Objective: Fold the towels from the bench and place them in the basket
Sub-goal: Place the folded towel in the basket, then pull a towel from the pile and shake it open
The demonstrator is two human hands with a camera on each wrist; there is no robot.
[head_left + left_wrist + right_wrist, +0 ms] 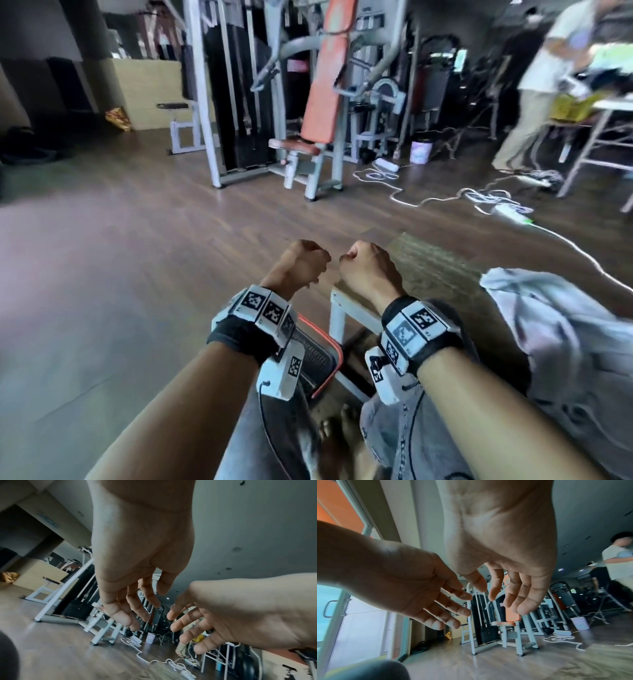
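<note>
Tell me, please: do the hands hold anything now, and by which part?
Nothing is held. The left hand and right hand hang with loose fingers, both empty; the towel lies untouched at the right.

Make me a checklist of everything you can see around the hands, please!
Surface: wooden floor; bench at right.
Job's things: crumpled pale towel on bench; black basket with orange rim below wrists.
Clutter: pale bin, yellow bag.
Grippers: left hand and right hand both empty, fingers loosely relaxed.
Cables: white cords, power strips on floor.
Surroundings: gym machine with orange pad; a person standing at right.
</note>
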